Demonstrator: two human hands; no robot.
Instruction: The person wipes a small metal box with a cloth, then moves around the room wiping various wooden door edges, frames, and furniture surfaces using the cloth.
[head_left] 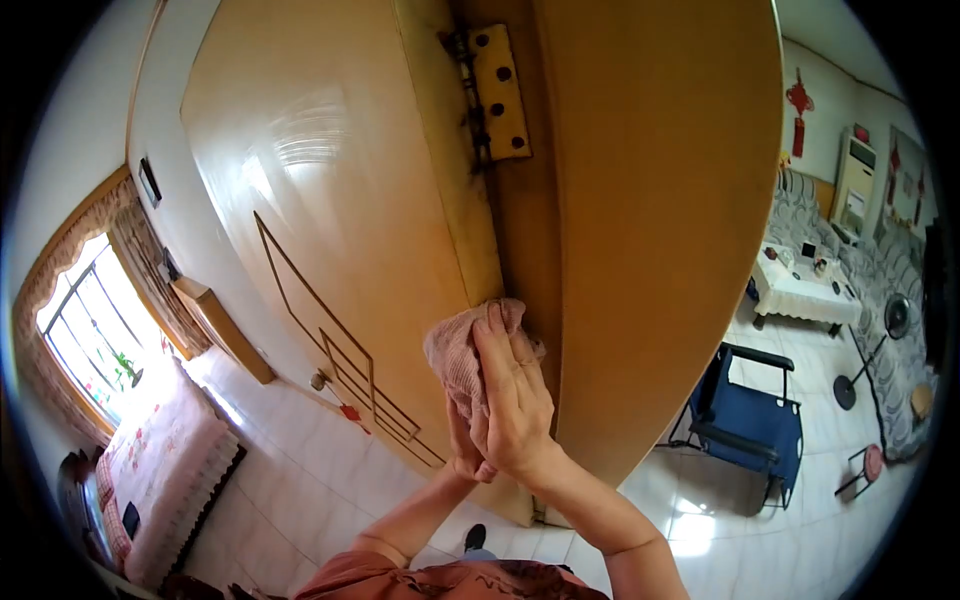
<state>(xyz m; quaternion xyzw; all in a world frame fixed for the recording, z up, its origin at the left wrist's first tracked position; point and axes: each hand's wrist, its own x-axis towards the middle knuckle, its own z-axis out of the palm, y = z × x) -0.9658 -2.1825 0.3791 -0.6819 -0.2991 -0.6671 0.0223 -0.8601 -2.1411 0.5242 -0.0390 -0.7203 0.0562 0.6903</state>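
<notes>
A pinkish cloth (458, 350) is pressed against the edge of the wooden door (330, 150), beside the door frame (660, 220). My right hand (515, 400) lies over the cloth with its fingers pointing up, holding it to the edge. Lower and to the left, my left hand (466, 440) grips the cloth's lower part; most of its fingers are hidden behind the cloth. Above both hands a brass hinge (500, 92) with dark stains joins door and frame. A round knob (319, 380) sits on the door's face.
At left are a bed (165, 450), a window (95, 320) and a wooden cabinet (222, 328). At right stand a blue folding chair (750, 425), a covered table (800, 290), a patterned sofa (870, 290), a fan (897, 315) and a small stool (872, 462).
</notes>
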